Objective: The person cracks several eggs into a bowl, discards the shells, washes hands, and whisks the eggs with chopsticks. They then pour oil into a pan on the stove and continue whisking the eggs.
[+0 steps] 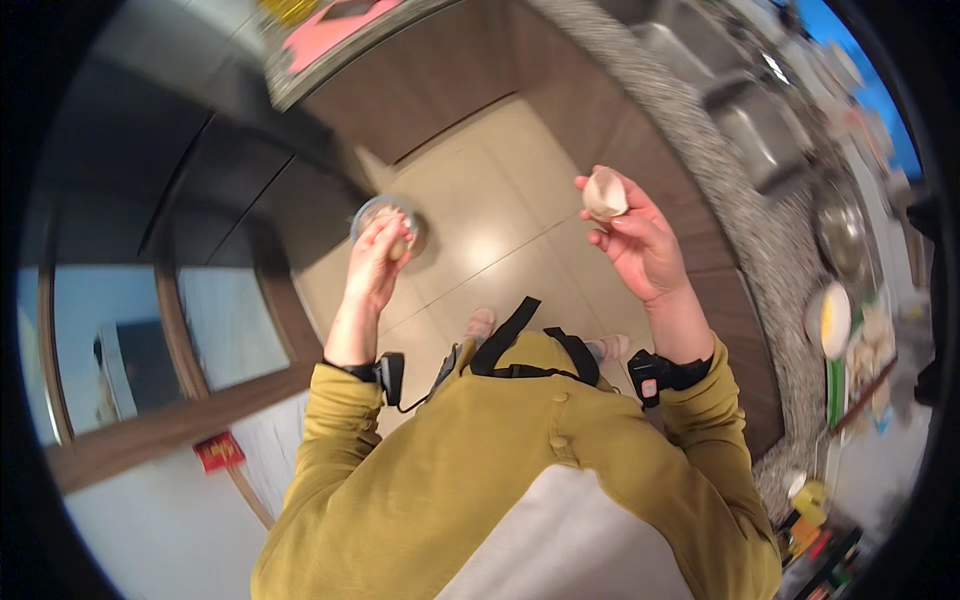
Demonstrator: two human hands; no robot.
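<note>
My left hand point(379, 259) is raised over the floor, its fingers closed around a small pale piece that looks like eggshell point(399, 247). Right beneath that hand is a round bin or tub with a bluish rim point(362, 212); its contents are mostly covered by the fingers. My right hand point(641, 244) holds an empty, broken eggshell point(604, 195) between thumb and fingers, with the hollow side showing. The two hands are well apart.
A granite counter point(701, 195) curves along the right, with a double steel sink point(757, 131), a metal bowl point(841, 229) and a bowl with something yellow in it point(835, 321). A pink object point(330, 34) lies on the upper-left counter. Dark cabinets point(180, 165) stand at left.
</note>
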